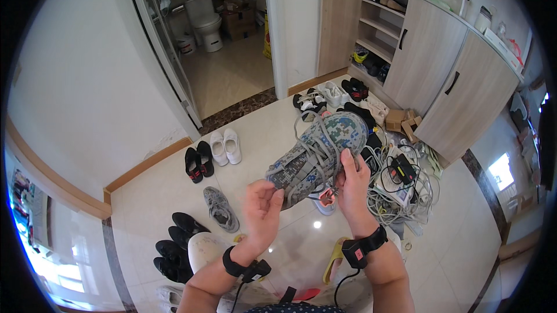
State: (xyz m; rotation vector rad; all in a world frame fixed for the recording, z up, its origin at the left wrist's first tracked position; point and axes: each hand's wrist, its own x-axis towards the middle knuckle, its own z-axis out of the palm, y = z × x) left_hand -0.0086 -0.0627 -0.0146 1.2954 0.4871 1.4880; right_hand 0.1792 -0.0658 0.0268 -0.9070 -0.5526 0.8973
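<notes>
A grey-green camouflage sneaker (316, 153) with loose grey laces is held up in front of me, its toe pointing away to the upper right. My left hand (264, 208) is closed, thumb and fingers pinching the ankle end of the shoe. Along its right side, my right hand (353, 182) grips the shoe near the laces, thumb on top. Below on the floor, to the left, lies a similar grey sneaker (220, 209). The sole of the held shoe is hidden.
Black shoes (199, 162) and white shoes (225, 147) stand by the wall. More dark shoes (174, 249) sit lower left. Tangled cables (400, 197) and cardboard boxes (400, 122) lie right, before a shoe cabinet (426, 51) with one open door (338, 22).
</notes>
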